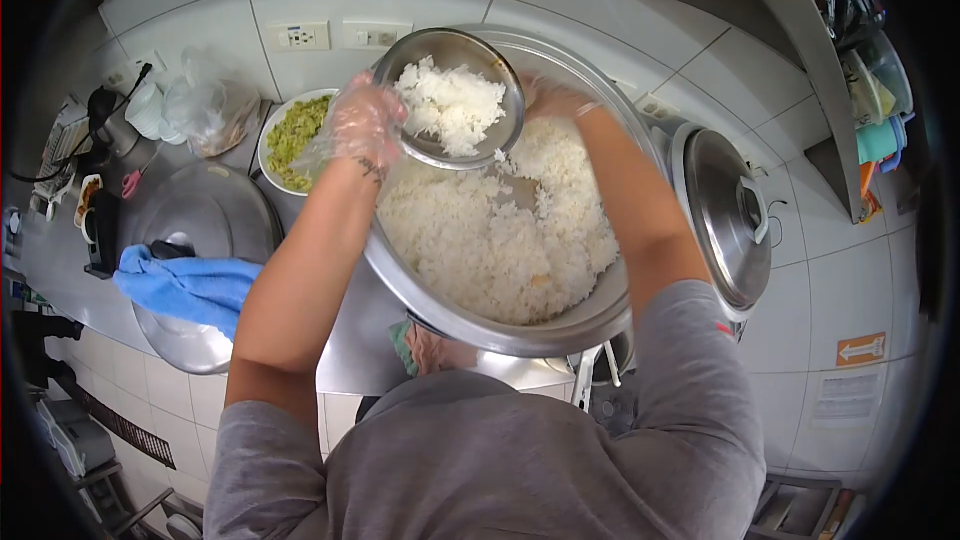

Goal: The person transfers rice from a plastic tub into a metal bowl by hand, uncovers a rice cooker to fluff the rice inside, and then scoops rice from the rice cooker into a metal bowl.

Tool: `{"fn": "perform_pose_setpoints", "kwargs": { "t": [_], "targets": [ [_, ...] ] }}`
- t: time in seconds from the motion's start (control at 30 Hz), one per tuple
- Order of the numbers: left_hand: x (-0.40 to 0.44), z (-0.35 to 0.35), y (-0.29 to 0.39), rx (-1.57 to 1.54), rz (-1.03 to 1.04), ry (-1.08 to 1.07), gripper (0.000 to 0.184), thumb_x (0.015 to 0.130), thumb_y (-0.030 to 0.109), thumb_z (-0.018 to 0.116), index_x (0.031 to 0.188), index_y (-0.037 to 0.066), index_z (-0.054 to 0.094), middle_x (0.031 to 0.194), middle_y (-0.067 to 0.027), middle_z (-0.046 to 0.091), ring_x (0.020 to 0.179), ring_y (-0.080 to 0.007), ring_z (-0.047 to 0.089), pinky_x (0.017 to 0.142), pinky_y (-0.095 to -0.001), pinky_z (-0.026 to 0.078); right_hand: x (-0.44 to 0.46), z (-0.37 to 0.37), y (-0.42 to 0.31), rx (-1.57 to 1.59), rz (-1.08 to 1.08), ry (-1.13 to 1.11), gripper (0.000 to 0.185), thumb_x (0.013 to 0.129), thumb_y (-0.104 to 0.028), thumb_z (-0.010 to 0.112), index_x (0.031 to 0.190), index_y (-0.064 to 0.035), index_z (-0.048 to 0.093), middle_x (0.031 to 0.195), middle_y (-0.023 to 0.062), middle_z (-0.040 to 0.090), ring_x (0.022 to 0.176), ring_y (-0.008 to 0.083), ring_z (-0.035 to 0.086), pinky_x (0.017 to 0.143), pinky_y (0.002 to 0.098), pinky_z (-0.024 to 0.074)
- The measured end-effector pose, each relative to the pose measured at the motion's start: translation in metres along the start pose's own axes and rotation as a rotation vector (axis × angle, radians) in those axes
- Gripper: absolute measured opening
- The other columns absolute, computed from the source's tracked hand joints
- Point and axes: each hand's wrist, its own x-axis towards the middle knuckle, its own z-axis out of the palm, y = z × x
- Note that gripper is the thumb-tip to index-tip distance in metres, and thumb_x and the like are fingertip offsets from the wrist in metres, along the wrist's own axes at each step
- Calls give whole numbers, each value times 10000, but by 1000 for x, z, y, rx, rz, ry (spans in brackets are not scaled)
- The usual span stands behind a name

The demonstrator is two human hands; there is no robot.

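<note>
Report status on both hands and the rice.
Left hand gripping metal bowl of rice. Right hand at far side of large pot. Bowl partly blocks view of it.

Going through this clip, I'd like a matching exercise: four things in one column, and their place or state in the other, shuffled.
Things
1. small metal bowl
2. blue cloth
3. white dish
4. large metal pot

Place or state
A. filled with green food
B. contains the biggest heap of rice
C. held up at its edge by the gloved left hand
D. lies on the round metal lid

Right pairs: 1-C, 2-D, 3-A, 4-B
</note>
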Motion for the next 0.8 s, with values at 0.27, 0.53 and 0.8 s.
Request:
{"fn": "perform_pose_setpoints", "kwargs": {
  "t": [0.27, 0.53, 0.8],
  "targets": [
    [-10, 7, 4, -109, 25, 76, 199, 845, 24, 430, 1002, 140, 468, 554, -41, 454, 526, -173, 426, 588, -308, 382, 10, 42, -51, -145, 488, 165, 269, 783, -256, 604, 970, -79, 682, 1055, 172, 649, 1014, 326, 614, 853, 383, 510],
    [-8, -1, 6, -185, 204, 116, 819, 628, -94, 446, 1407, 85, 265, 620, -49, 457, 673, -196, 470, 832, -367, 409, -20, 54, -83, -119, 473, 1, 286, 845, -184, 567, 1077, -21, 605, 1086, 205, 622, 1035, 328, 588, 879, 380, 471],
    [-8, 5, 15, -342, 155, 128, 797, 642, -106, 475, 1386, 116, 296, 883, -115, 511, 766, -208, 483, 813, -393, 416, 42, 91, -119, 296, -115, 240, 468, 771, -120, 566, 1225, -12, 524, 1210, 238, 548, 1166, 357, 501, 1003, 392, 384]
  ]
}}
